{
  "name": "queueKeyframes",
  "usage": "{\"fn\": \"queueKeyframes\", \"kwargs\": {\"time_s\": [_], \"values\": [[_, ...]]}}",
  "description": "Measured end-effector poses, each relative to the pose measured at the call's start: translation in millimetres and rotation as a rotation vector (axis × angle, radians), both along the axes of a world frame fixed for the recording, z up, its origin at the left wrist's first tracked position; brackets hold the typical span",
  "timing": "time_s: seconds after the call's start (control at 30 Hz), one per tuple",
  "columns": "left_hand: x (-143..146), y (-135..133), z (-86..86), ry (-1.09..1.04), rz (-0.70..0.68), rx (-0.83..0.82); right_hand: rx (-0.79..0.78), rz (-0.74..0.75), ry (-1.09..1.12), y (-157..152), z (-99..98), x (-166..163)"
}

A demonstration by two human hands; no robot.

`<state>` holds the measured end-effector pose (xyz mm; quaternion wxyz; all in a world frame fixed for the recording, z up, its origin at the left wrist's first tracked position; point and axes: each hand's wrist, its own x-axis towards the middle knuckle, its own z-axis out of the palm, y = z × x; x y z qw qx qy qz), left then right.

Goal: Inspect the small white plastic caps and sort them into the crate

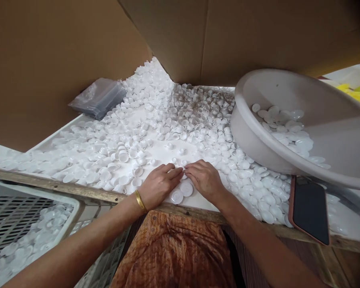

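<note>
both hands (162,181) (204,179) are curled inward, any grip hidden, and best steadied beside white discs (186,188) near the worktop's (203,202) front edge.

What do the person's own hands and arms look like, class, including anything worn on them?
The left hand and right hand are without gloves. A broad, gold-coloured bangle circles the left wrist; the right wrist has none. No sleeves show on either forearm.
</note>
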<state>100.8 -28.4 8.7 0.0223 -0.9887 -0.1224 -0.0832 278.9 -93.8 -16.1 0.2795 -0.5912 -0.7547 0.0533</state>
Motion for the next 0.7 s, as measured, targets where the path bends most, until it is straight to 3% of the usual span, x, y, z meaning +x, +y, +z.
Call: {"fn": "queueKeyframes", "kwargs": {"time_s": [0.27,0.47,0.7], "values": [[4,-1,-1.1,0.01,-0.002,-0.093,-0.094,-0.032,0.045,1,-1.2,3],[2,-1,-10.2,-0.075,0.064,-0.066,-0.034,-0.008,-0.001,0,-3.8,3],[4,-7,-6.4,-0.07,0.074,-0.084,-0.015,0.025,-0.147,-5,-2.0,1]]}}
